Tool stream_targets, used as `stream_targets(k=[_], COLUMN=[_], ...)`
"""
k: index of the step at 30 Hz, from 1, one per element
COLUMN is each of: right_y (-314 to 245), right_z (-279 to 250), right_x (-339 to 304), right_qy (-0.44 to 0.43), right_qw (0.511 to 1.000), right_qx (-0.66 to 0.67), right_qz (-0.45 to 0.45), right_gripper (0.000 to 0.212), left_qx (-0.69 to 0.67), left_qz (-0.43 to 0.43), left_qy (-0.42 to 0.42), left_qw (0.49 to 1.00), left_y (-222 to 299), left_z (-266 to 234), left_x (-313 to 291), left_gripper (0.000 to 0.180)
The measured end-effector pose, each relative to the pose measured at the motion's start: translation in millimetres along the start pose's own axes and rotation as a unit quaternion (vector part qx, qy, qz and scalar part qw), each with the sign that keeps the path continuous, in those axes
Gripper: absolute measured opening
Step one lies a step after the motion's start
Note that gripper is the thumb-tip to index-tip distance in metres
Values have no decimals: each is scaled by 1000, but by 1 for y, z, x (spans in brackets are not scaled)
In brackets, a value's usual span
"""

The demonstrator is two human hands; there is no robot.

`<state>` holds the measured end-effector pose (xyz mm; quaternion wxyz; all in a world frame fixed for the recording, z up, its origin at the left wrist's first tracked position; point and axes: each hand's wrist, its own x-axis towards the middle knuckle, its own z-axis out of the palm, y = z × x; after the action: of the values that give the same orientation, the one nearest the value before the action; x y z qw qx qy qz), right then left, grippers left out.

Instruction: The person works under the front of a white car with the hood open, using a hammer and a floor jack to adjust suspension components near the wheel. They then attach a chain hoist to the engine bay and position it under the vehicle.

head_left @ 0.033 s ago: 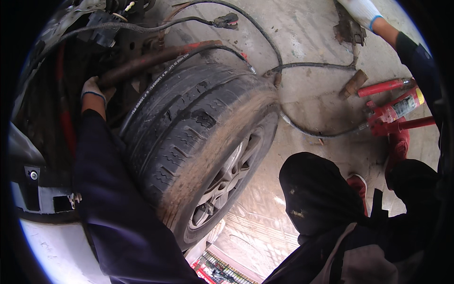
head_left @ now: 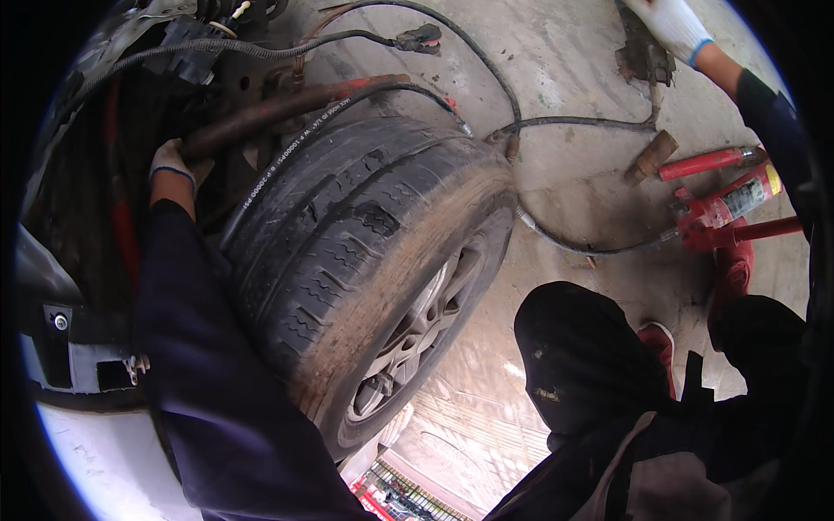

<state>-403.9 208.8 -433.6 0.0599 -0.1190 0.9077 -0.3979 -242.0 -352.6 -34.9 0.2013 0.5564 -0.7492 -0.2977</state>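
My left hand (head_left: 171, 161), in a pale work glove, closes on the near end of a rusty brown metal tube (head_left: 252, 120) with red paint toward its far end. The tube slants between the dark wheel-well parts and the tyre (head_left: 347, 226). A black hydraulic hose (head_left: 300, 143) with white print bends over the tread from beside the tube. At the top right, my right hand (head_left: 673, 33), in a white glove with a blue cuff, reaches out above a dark, dirty metal piece (head_left: 645, 56). The picture's edge cuts off its fingers.
A red hydraulic hand pump (head_left: 721, 204) lies right, by my red shoe, with its hose (head_left: 599, 249) running behind the wheel. A short rusty cylinder (head_left: 651, 156) lies near it. Black cables (head_left: 473, 52) cross the concrete floor. White body panel (head_left: 104, 460) stands lower left.
My right hand has shifted slightly to the right and down in the picture. The left hand keeps its grip on the tube.
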Motion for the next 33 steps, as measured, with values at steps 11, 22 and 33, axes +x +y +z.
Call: stream_targets(k=[11, 22, 33], right_y=[9, -17, 7], right_z=[5, -21, 11], right_x=[25, -23, 5], right_qy=[-78, -61, -20], right_qw=[997, 990, 997], right_qx=[-6, 116, 47], right_qz=[-11, -56, -58], right_gripper=[53, 43, 47], left_qx=[-15, -22, -24], left_qz=[-23, -14, -9], left_qy=[13, 6, 43], left_qw=[1000, 1000, 999], left_y=[1, -3, -1], left_z=[1, -3, 2], left_x=[-3, 20, 9], left_gripper=[46, 46, 47])
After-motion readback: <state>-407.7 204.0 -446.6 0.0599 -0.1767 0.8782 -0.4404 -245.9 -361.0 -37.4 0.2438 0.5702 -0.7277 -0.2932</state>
